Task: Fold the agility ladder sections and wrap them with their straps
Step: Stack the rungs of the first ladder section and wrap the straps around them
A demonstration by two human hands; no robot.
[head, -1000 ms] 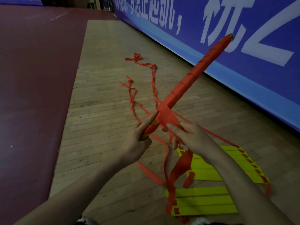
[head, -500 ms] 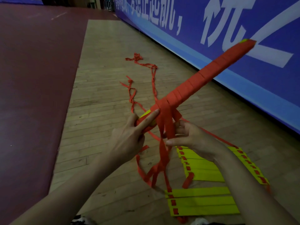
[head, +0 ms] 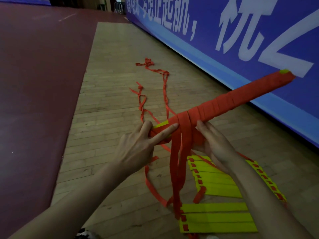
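The long bundle of folded yellow ladder slats wound in orange strap [head: 224,104] is up in the air, held over the wooden floor [head: 112,109]. Its near end is in both hands, and its far end points right, toward the blue banner wall [head: 241,40]. The left hand [head: 138,149] grips the near tip, with one finger lying straight along it to pin the strap. The right hand [head: 212,140] is curled round the bundle from below, just beside the last turns. Between the two hands, loose orange strap loops [head: 177,161] hang down to the floor.

The bundle looks stiff, because the slats inside seem to be hard plastic, and it looks light. The strap is soft and floppy. It looks like it can slip and come undone if no finger presses it. So the best place to hold is right at the last turn, tight, while pulling the loose strap snug. More flat yellow slats [head: 215,185] lie on the floor near the person, to the right, not yet wrapped.
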